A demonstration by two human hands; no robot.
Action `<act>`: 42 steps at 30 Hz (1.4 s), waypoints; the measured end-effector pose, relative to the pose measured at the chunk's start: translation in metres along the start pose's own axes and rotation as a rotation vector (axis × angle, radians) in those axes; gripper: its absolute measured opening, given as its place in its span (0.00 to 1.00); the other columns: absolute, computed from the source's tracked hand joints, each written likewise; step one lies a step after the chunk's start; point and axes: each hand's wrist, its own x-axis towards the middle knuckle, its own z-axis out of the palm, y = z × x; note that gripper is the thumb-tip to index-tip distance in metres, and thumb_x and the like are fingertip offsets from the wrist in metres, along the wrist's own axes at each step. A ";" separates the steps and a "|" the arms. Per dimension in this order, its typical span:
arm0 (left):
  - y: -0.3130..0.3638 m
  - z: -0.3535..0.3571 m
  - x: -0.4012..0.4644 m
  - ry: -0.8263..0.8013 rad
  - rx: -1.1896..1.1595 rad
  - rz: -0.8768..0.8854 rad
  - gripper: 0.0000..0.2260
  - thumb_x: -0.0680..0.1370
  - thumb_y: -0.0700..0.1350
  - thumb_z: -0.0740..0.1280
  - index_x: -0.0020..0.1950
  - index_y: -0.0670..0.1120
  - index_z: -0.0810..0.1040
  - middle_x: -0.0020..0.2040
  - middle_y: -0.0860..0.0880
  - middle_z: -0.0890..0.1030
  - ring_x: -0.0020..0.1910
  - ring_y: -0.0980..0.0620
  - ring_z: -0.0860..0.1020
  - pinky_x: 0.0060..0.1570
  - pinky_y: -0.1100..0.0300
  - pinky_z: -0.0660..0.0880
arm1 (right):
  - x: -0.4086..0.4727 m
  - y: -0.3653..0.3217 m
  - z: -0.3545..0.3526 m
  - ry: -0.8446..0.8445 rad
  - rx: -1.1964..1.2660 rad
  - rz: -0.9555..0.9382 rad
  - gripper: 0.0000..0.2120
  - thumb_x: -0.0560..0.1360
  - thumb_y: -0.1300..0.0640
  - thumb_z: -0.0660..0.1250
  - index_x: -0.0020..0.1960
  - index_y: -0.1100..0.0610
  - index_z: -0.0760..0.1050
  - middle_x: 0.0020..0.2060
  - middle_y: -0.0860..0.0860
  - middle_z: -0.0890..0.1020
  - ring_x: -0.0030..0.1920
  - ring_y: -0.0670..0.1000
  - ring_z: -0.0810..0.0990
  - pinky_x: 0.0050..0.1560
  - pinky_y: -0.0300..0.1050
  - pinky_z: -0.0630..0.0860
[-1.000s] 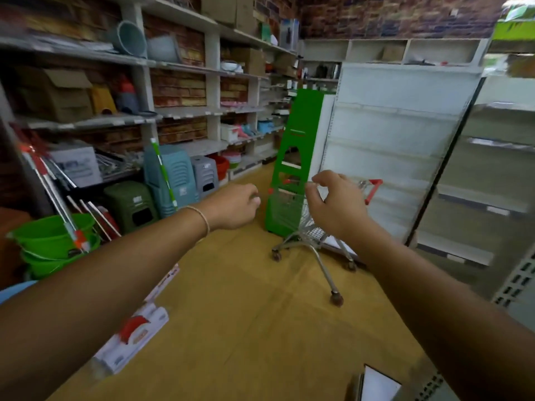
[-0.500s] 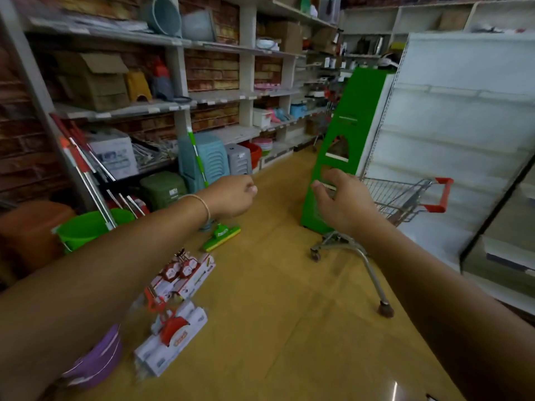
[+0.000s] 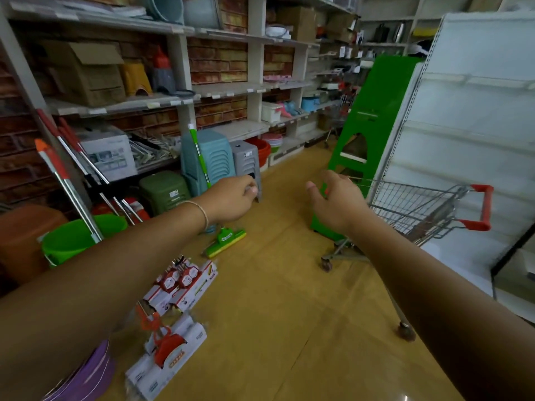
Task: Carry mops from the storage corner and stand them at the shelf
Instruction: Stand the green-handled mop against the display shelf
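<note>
Green-handled and standing alone, one sponge mop leans on the stacked blue stools with its head on the floor, and the left hand hovers just in front of its pole with fingers curled on nothing, while the right hand hangs loose and empty near the one wire trolley. I count also about five red-handled mops leaning at the shelf post by one green bucket, though they overlap. I judge that a careless grab could slide the green mop sideways, or a step could catch the three packed mop heads on the floor.
</note>
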 end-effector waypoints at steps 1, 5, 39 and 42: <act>-0.001 0.003 0.015 0.001 0.003 -0.008 0.16 0.84 0.50 0.55 0.66 0.45 0.72 0.61 0.43 0.78 0.57 0.45 0.76 0.56 0.52 0.73 | 0.015 0.006 0.002 -0.001 0.004 -0.001 0.28 0.82 0.42 0.56 0.76 0.56 0.63 0.70 0.59 0.71 0.66 0.60 0.73 0.62 0.56 0.75; 0.000 0.011 0.081 -0.013 0.015 -0.060 0.17 0.83 0.52 0.55 0.67 0.44 0.72 0.63 0.43 0.77 0.59 0.43 0.75 0.57 0.51 0.73 | 0.079 0.034 0.003 -0.023 0.023 -0.013 0.27 0.82 0.43 0.57 0.77 0.56 0.62 0.72 0.59 0.69 0.69 0.61 0.70 0.65 0.55 0.72; -0.182 -0.005 0.544 0.020 0.066 -0.177 0.18 0.83 0.52 0.56 0.67 0.43 0.72 0.65 0.41 0.76 0.61 0.42 0.74 0.55 0.57 0.68 | 0.567 0.060 0.130 -0.143 -0.030 -0.091 0.26 0.82 0.44 0.59 0.75 0.55 0.65 0.68 0.57 0.75 0.66 0.58 0.75 0.63 0.51 0.73; -0.201 -0.006 0.577 0.064 0.018 -0.184 0.16 0.83 0.51 0.57 0.63 0.43 0.73 0.59 0.41 0.78 0.52 0.46 0.74 0.50 0.57 0.69 | 0.601 0.058 0.145 -0.144 -0.029 -0.091 0.25 0.82 0.44 0.59 0.75 0.55 0.66 0.68 0.57 0.76 0.66 0.58 0.75 0.61 0.48 0.73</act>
